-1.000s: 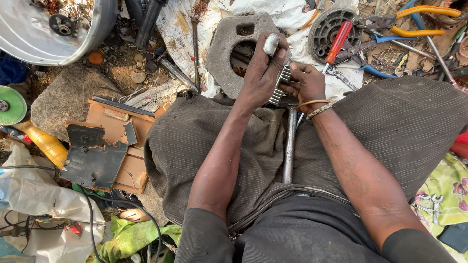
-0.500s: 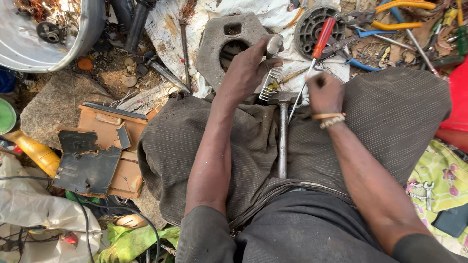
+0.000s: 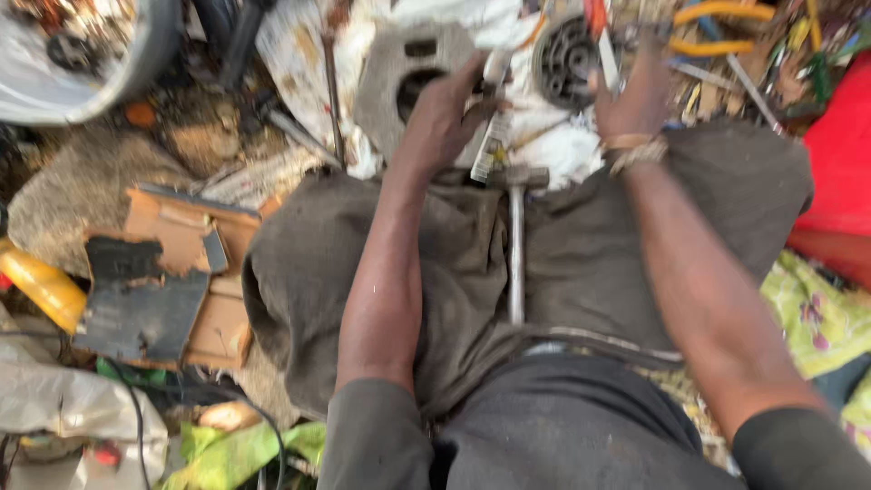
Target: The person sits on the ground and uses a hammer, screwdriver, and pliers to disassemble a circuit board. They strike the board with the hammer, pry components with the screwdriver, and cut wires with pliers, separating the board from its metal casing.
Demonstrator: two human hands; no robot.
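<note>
My left hand [image 3: 446,111] is closed around a toothed metal part [image 3: 493,145] with a silvery round end, held over a white cloth [image 3: 553,145]. Just behind that hand lies a grey metal housing [image 3: 392,83] with holes. My right hand [image 3: 635,91] is at the shaft of a red-handled screwdriver [image 3: 596,20], beside a round black slotted part [image 3: 564,53]. Blur hides whether its fingers grip the screwdriver. A hammer [image 3: 515,245] lies on my lap between my legs, head away from me.
Yellow-handled pliers [image 3: 721,27] and several other tools lie at the far right. A metal basin [image 3: 82,54] sits at the far left. Torn cardboard with a black plate [image 3: 145,299], a yellow container [image 3: 36,286] and a red object [image 3: 839,163] flank my legs.
My right hand has moved away from the hammer, up to the red-handled screwdriver. My left hand keeps hold of the toothed part. The view has shifted and blurred.
</note>
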